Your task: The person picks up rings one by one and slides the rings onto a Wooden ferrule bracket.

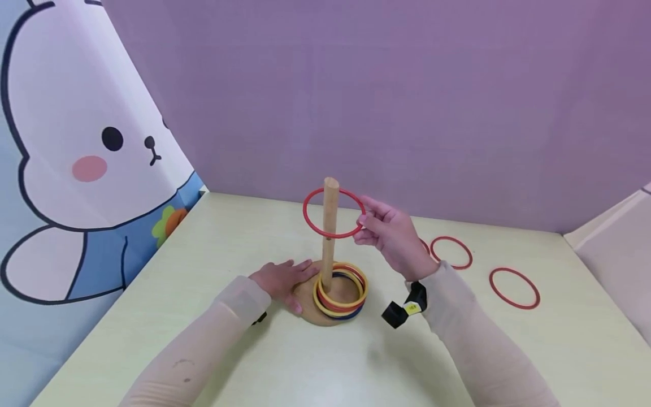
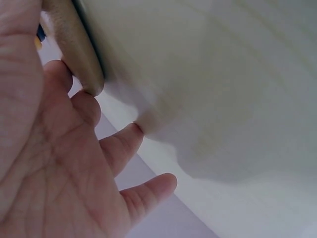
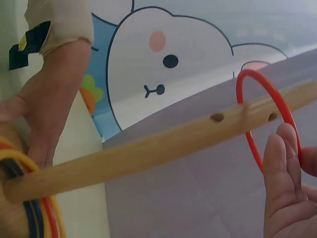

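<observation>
A wooden post (image 1: pixel 330 212) stands upright on a round wooden base (image 1: pixel 307 299). Yellow, red and blue rings (image 1: pixel 364 287) lie stacked around its foot. Between thumb and fingers my right hand (image 1: pixel 394 232) pinches the right side of a red ring (image 1: pixel 305 212). That ring encircles the upper part of the post, as the right wrist view also shows, where the post (image 3: pixel 148 151) passes through the red ring (image 3: pixel 278 99). My left hand (image 1: pixel 281 280) rests on the left edge of the base, fingers extended. In the left wrist view its fingertips touch the base's rim (image 2: pixel 81 59).
Two red rings, one nearer (image 1: pixel 471 255) and one farther right (image 1: pixel 538 295), lie flat on the pale table (image 1: pixel 508 350). Another red ring is mostly hidden behind my right wrist. A purple backdrop (image 1: pixel 407 102) rises behind the table, and a cartoon-printed cloth (image 1: pixel 61 124) hangs at left.
</observation>
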The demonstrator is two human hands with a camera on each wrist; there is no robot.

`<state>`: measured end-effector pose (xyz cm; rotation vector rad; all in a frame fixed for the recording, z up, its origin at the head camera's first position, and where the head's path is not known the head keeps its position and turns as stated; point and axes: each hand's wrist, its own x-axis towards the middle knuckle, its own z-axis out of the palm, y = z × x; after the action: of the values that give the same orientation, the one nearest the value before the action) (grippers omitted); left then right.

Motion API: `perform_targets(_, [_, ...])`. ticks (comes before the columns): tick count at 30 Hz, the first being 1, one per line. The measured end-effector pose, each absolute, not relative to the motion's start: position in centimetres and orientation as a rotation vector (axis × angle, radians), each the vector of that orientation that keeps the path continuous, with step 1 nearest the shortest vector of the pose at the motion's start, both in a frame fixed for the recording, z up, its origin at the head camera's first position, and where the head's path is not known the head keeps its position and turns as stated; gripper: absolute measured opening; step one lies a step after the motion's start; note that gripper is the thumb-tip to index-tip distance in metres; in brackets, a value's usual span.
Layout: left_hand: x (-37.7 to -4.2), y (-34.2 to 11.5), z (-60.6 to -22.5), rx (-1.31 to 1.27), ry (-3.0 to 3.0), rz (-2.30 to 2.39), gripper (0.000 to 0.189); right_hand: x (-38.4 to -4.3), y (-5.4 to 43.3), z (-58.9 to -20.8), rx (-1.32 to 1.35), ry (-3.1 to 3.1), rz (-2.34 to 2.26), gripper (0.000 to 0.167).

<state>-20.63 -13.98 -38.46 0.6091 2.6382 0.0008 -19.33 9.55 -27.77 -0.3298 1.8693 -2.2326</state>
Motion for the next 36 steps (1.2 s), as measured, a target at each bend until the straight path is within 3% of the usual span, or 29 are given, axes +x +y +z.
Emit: perform_targets(36, [-19.9,-14.7,-38.3,0.697,2.650,0.011,0.098,-18.5,10.8,-38.2,-0.299,1.858,-2.006,0.049])
